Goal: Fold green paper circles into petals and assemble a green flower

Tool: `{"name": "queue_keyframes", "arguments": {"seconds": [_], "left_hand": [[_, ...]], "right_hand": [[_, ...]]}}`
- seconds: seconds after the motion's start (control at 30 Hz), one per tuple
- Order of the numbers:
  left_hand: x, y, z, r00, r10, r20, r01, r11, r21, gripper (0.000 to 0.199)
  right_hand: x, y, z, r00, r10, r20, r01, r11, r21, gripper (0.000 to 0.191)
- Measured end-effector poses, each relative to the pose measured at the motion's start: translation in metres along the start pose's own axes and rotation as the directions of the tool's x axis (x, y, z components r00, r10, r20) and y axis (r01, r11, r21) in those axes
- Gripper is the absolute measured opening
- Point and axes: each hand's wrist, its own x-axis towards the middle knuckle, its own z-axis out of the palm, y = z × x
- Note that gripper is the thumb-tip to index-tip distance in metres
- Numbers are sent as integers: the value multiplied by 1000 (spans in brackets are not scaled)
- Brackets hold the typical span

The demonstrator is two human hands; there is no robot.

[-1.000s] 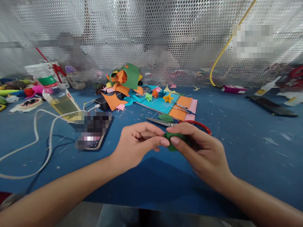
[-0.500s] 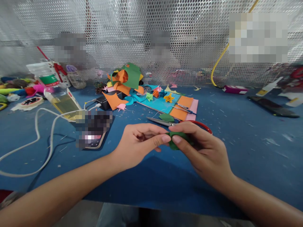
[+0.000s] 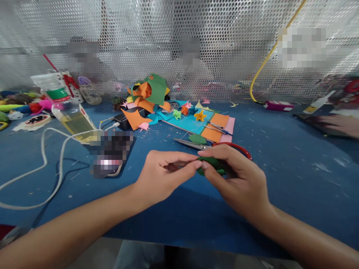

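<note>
A small curled piece of green paper is pinched between the thumb and fingers of my right hand. My left hand grips its left edge, fingertips closed and meeting those of my right hand. Just behind my hands lie red-handled scissors, with a green paper leaf shape beside the blades. Farther back, small folded paper flowers, among them a yellow one and a light green one, rest on a blue sheet.
Paper scraps are heaped at the back. On the left are a phone, a white cable and a bottle. At the right edge another person's blurred hand is over a dark phone.
The green paper has turned and shifted slightly left in my fingers, and my left fingers have straightened a little. Another person's hand has appeared at the right edge.
</note>
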Motion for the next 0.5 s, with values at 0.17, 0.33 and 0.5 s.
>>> {"name": "queue_keyframes", "arguments": {"seconds": [0.17, 0.33, 0.5], "left_hand": [[0, 2, 0, 1000, -4, -14, 4, 999, 32, 11], [1, 2, 0, 999, -35, 1, 35, 999, -37, 10], [2, 6, 1, 999, -11, -50, 8, 999, -41, 6]], "right_hand": [[0, 1, 0, 999, 37, 17, -38, 999, 38, 16], [-1, 0, -1, 998, 65, 21, -66, 997, 48, 13], [-1, -1, -1, 997, 70, 25, -72, 994, 79, 13]]}}
